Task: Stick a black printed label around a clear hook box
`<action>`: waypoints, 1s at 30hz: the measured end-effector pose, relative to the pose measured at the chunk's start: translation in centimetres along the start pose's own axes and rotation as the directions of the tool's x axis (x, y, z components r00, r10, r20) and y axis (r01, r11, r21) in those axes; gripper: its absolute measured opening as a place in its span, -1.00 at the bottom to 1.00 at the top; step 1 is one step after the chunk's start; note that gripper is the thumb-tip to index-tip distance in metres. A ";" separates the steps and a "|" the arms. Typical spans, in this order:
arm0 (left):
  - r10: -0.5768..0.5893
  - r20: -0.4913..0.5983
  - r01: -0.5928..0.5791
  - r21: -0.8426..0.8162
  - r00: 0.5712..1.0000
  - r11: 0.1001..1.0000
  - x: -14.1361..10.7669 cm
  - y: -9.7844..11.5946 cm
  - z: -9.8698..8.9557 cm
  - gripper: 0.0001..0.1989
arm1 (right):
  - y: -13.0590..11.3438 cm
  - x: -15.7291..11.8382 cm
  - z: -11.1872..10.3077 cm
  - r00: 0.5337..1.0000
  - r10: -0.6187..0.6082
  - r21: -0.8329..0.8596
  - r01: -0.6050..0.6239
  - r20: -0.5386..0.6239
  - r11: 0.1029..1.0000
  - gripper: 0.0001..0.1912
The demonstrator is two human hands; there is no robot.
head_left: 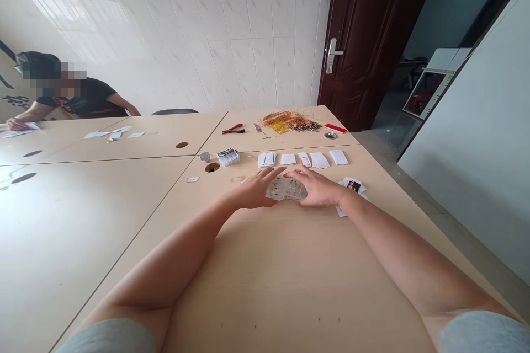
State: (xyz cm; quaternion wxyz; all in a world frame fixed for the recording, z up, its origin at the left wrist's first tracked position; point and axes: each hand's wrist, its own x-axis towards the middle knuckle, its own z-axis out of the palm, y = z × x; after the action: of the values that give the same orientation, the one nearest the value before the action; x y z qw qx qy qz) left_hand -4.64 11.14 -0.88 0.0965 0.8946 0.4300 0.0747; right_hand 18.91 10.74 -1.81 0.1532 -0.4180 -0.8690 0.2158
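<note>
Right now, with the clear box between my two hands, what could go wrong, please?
If the clear box tips between the left hand and right hand, its small contents might spill. A forward push could disturb the card stacks just beyond. The right forearm might sweep the loose cards beside it.

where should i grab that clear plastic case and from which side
Probably by the outer ends of the clear plastic case: left hand from the left, right hand from the right, as now. It stretches sideways between them, so end grips should steady it while leaving the yellowish pieces inside in view.
</note>
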 end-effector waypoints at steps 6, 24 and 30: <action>0.059 -0.088 -0.060 -0.015 0.994 0.998 0.4 -0.4 0.9 -0.53 | 0.4 0.2 -0.2 0.999 -0.007 0.037 0.009 -0.038 0.999 -0.47; 0.029 -0.162 -0.069 -0.250 0.986 0.966 0.2 0.1 -0.2 -0.64 | -0.4 0.5 0.1 0.975 0.009 0.033 -0.002 -0.222 0.999 -0.65; -0.017 -0.180 -0.041 -0.317 0.984 0.947 0.4 0.1 0.4 -0.65 | 0.0 0.6 0.4 0.973 0.047 0.038 -0.039 -0.225 0.999 -0.65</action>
State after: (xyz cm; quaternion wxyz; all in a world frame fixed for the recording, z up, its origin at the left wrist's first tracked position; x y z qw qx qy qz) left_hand -4.24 11.30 -1.23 0.2004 0.8593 0.4137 0.2245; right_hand 18.39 11.11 -2.09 0.2534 -0.4559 -0.8330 0.1847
